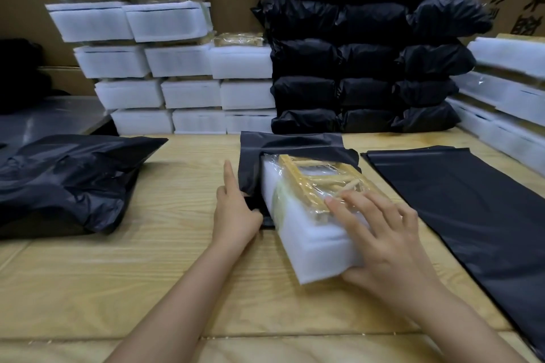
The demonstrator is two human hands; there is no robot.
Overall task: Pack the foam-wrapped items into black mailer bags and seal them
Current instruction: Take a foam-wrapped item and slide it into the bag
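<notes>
A foam-wrapped item (306, 233), white foam around a wooden frame under clear film, lies on the wooden table with its far end inside the mouth of a black mailer bag (295, 147). My left hand (236, 212) grips the bag's near left edge, index finger pointing up. My right hand (386, 242) lies over the item's near right end, fingers spread on the film and thumb against the foam's end.
Flat empty black bags (472, 206) lie to the right. A crumpled black bag pile (67, 183) sits at left. Stacks of foam-wrapped items (182, 91) and packed black bags (362, 91) stand behind; more foam items (507, 103) at far right.
</notes>
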